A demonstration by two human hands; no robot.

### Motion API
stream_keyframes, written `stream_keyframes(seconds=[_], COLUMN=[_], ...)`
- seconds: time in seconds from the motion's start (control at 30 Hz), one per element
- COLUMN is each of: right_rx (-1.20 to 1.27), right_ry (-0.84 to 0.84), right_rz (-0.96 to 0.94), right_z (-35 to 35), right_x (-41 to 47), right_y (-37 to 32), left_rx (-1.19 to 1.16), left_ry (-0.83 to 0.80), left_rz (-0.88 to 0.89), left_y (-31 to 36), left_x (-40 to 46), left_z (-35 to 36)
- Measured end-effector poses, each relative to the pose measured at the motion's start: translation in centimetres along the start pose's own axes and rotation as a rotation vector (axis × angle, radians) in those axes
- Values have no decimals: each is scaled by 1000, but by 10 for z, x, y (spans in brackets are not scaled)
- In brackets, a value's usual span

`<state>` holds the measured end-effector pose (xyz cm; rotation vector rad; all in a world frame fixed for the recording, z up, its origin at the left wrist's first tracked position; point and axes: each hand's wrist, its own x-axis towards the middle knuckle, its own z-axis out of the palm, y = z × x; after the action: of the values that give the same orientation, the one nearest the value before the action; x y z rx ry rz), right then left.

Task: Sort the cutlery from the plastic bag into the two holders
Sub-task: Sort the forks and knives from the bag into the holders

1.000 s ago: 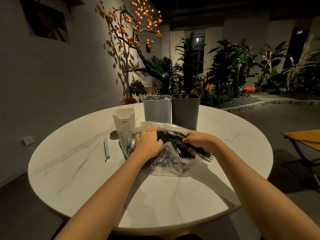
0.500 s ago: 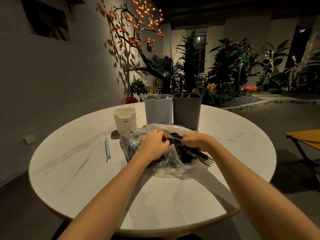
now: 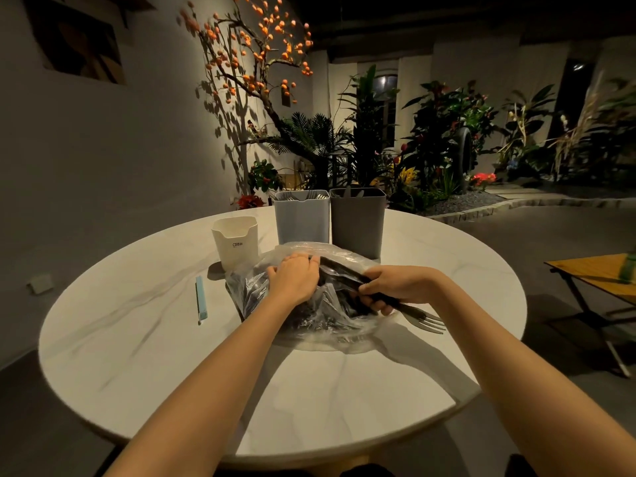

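Observation:
A clear plastic bag [image 3: 311, 320] of dark cutlery lies mid-table. My left hand [image 3: 295, 277] grips the top of the bag. My right hand [image 3: 395, 285] holds a dark fork [image 3: 421, 316] by its handle, with the tines sticking out to the right past the bag. Behind the bag stand the light grey holder [image 3: 301, 218], with fork tips showing, and the dark grey holder [image 3: 357, 220], with dark cutlery tips showing.
A small white cup [image 3: 235, 241] stands left of the holders on the round marble table [image 3: 165, 339]. A pale blue stick [image 3: 201, 301] lies left of the bag. A wooden folding table [image 3: 599, 273] is at the right. Plants fill the background.
My right hand has drawn the fork further out of the bag to the right. My left hand has stayed on the bag.

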<state>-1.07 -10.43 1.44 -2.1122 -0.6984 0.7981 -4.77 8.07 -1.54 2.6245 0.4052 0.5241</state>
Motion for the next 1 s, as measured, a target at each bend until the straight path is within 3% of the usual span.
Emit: stream_keyframes(seconds=[0.37, 0.57, 0.7, 0.83, 1.0], right_rx=[-6, 33, 53, 45, 68], right_ry=[-40, -31, -73, -144, -165], right_rz=[-18, -90, -99, -34, -62], right_z=[-1, 6, 7, 6, 4], right_x=[2, 9, 7, 0, -11], right_y=[-1, -6, -5, -5, -13], left_rx=[-396, -387, -295, -369, -494], left_ry=[105, 131, 196, 137, 22], left_rz=[63, 106, 7, -69, -38], left_y=[-2, 0, -10, -19, -18], left_x=[-3, -11, -5, -2, -7], left_z=[-3, -6, -12, -16, -19])
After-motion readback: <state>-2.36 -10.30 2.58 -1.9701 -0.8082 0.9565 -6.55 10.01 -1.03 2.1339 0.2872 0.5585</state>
